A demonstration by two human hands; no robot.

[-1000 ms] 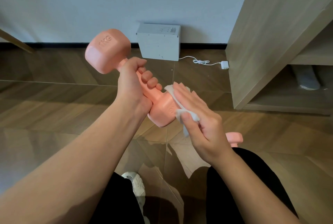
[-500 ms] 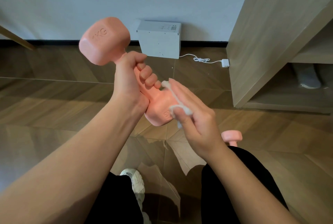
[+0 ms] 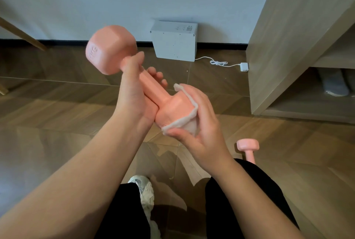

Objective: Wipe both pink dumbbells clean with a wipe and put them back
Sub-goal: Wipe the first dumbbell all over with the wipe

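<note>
1. Nearest the camera, the right hand point(image 3: 199, 123) cups a white wipe point(image 3: 185, 121) against the near head of the dumbbell point(image 3: 153, 88), fingers curled over it.
2. Beyond, the left hand point(image 3: 134, 94) has a closed grip round the handle, holding the weight clear of the floor point(image 3: 57, 104).
3. Recommended: turn the handle so every face meets the wipe.
4. The second dumbbell point(image 3: 247, 147) stands on the floor, right, apparently awaiting wiping.

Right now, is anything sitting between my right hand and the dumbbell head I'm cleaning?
Only the wipe. It lies folded between the right hand and the lower head of the held dumbbell, wrapped over its end face and one edge. The left hand is on the handle, clear of that head.
</note>
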